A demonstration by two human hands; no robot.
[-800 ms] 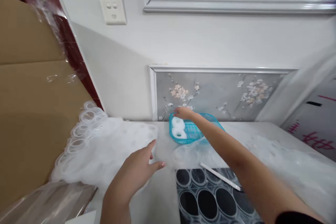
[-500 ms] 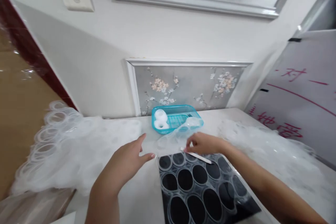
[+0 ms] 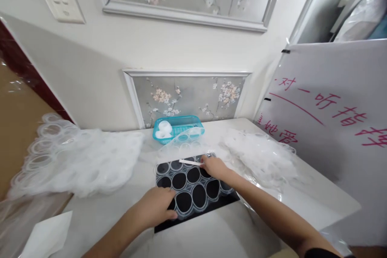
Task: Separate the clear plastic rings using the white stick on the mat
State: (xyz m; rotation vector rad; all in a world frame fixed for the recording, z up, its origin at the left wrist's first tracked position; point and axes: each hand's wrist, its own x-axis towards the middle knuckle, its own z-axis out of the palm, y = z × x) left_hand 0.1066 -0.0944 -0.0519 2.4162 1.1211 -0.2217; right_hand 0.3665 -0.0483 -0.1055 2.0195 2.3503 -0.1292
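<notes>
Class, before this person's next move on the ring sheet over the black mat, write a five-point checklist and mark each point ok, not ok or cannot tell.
1. Left hand rests on the ring sheet at its near-left edge: ok.
2. Ring sheet lies over the black mat: ok.
3. Right hand is at the end of the white strip, on the sheet's far side: ok.
4. Right hand grips the white strip: cannot tell.
5. Teal basket stands upright behind the mat, with white rolls inside: ok.
</notes>
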